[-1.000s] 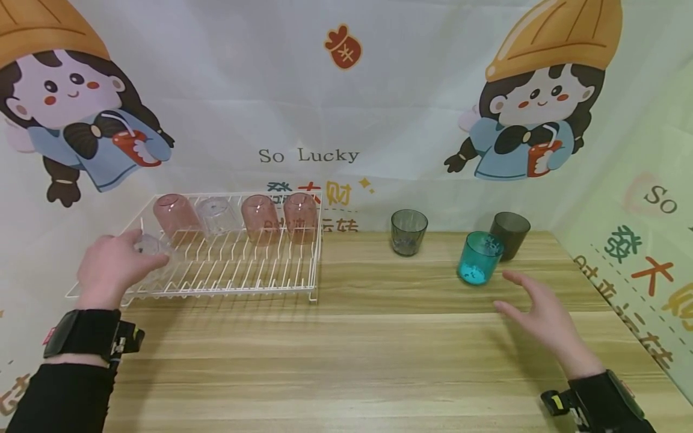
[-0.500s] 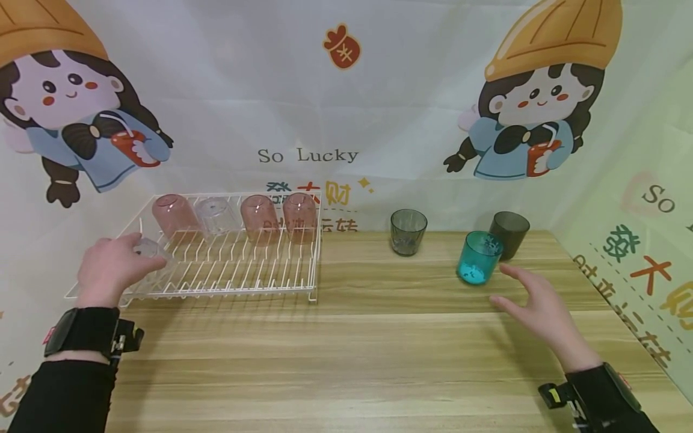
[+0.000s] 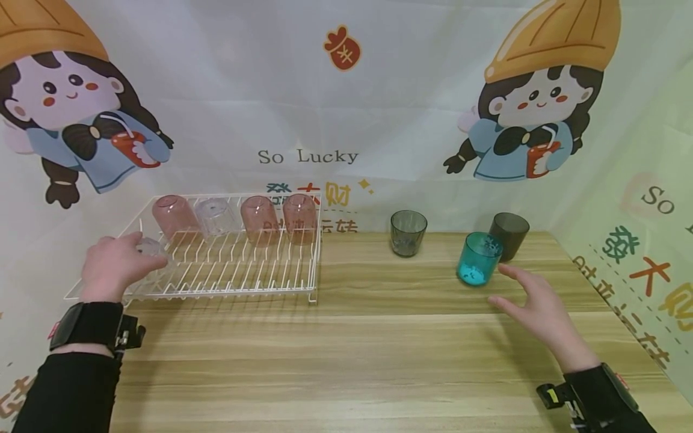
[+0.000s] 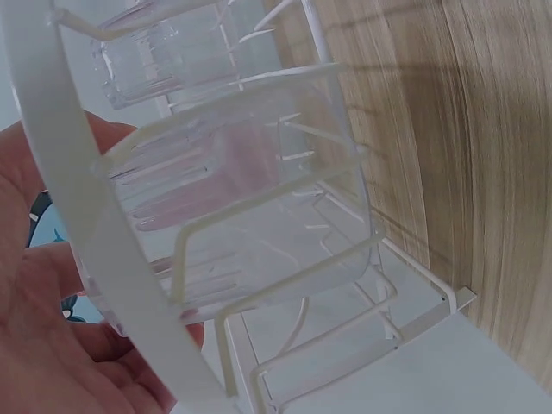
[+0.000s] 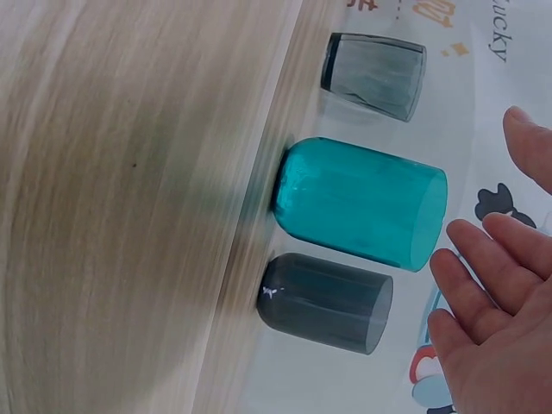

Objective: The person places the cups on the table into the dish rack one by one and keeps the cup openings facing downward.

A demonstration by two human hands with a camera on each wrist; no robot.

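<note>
My left hand point(image 3: 110, 264) grips a clear glass point(image 4: 233, 190) by its base, fingers and thumb around it. That glass stands upside down at the left front of the white wire rack point(image 3: 243, 293), partly hidden by the hand in the head view. My right hand point(image 3: 541, 313), thumb and fingers spread, is just right of a teal glass point(image 3: 479, 264) and holds nothing. In the right wrist view the fingers point(image 5: 483, 267) show beside the teal glass's rim. This glass stands upright on the wooden table point(image 3: 346, 361).
Upside down along the rack's back row are several glasses: pink ones point(image 3: 260, 219) and a clear one point(image 3: 216, 218). A dark grey glass point(image 3: 514, 231) stands behind the teal one, and a grey-green glass point(image 3: 408, 233) to its left. A printed cloth point(image 3: 411, 108) hangs behind the table.
My right hand has shifted slightly left toward the teal glass, its fingers still spread. The left hand keeps its grip on the clear glass while the wrist rises a little.
</note>
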